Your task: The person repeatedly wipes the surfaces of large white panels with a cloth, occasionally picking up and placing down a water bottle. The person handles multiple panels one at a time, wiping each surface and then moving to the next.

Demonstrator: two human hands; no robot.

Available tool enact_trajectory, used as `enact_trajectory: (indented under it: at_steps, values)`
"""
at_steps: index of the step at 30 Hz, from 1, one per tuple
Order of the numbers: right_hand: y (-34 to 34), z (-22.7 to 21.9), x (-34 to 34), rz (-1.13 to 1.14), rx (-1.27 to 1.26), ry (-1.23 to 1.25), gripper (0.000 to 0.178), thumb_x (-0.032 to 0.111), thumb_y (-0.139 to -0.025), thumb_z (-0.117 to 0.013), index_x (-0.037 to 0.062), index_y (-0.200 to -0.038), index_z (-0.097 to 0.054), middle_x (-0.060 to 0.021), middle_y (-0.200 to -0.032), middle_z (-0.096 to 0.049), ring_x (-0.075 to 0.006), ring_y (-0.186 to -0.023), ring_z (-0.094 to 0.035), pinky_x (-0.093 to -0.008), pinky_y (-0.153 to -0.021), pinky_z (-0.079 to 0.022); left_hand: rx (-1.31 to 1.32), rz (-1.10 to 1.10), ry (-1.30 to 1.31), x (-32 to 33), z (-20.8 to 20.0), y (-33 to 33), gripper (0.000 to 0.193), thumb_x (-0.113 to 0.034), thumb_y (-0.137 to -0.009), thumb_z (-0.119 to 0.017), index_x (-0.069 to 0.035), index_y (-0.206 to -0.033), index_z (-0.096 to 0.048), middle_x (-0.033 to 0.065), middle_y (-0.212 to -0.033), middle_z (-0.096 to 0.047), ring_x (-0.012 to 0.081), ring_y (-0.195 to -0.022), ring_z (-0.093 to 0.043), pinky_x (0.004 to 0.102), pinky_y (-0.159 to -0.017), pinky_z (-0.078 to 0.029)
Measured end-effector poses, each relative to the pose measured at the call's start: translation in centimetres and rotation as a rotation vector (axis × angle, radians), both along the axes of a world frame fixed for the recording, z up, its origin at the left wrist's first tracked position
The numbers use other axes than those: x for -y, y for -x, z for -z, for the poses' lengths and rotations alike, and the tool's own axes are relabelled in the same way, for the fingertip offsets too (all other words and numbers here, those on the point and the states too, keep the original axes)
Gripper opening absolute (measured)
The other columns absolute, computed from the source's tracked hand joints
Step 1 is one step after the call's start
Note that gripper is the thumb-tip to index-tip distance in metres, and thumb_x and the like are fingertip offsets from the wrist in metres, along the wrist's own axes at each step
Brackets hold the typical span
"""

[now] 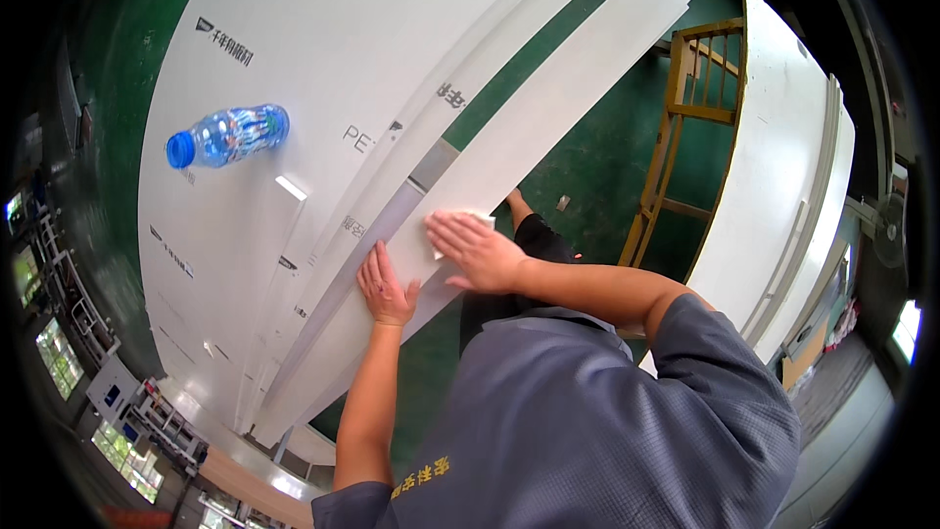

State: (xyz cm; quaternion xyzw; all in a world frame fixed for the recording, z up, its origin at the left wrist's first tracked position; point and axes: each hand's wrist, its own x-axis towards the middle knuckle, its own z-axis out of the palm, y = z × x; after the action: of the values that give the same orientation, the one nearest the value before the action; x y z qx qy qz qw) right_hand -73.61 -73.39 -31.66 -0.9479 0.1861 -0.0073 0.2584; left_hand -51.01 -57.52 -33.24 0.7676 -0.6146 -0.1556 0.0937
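Observation:
A long, narrow white board (578,64) runs slantwise in front of me. My left hand (385,286) rests on the board's left side with its fingers stretched out and thumb apart; it holds nothing. Farther along the same board, my right hand (478,249) presses a thin white pad (488,220) against the surface. Only the pad's edges show past the fingers, so I cannot tell its exact material.
Left of the board lies a stack of large white panels (323,39). On it a blue-capped plastic bottle (240,135) lies on its side, near a small white strip (291,188). To the right, a yellow frame (676,127) stands beside more white panels (774,137). The floor (597,167) is green.

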Motion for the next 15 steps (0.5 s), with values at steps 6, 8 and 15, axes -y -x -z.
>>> enact_trajectory:
  at_steps: [6, 8, 15]
  values:
    - [7.8, 1.5, 12.7, 0.360, -0.181, 0.242, 0.085, 0.047, -0.096, -0.057, -0.0015, -0.158, -0.028, -0.0200, -0.169, -0.021, -0.0331, -0.157, -0.018, -0.0461, -0.128, -0.013, -0.081, -0.277, 0.267, -1.7, 0.3, -0.1, 0.076, -0.043, -0.100, -0.050, 0.002, -0.158, -0.030, 0.0236, -0.158, -0.038, 0.0409, -0.143, -0.038, 0.0541, -0.119, -0.025]
    - [12.1, 3.1, 19.3, 0.665, -0.160, 0.473, 0.084, 0.045, -0.099, -0.054, -0.0044, -0.159, -0.023, -0.0216, -0.169, -0.018, -0.0341, -0.158, -0.014, -0.0458, -0.129, -0.009, -0.057, -0.401, 0.279, -5.4, 0.5, -0.4, 0.074, -0.039, -0.100, -0.051, 0.003, -0.158, -0.029, 0.0231, -0.159, -0.036, 0.0406, -0.146, -0.034, 0.0539, -0.122, -0.022]
    - [-5.1, -0.2, -7.5, 0.148, -0.035, 0.113, 0.093, 0.050, -0.083, -0.074, -0.0021, -0.150, -0.037, -0.0220, -0.159, -0.033, -0.0392, -0.149, -0.029, -0.0525, -0.122, -0.024, 0.062, -0.636, 0.109, -22.6, 0.2, -1.7, 0.072, -0.031, -0.101, -0.052, 0.001, -0.160, -0.025, 0.0205, -0.168, -0.021, 0.0383, -0.156, -0.020, 0.0554, -0.126, -0.012]
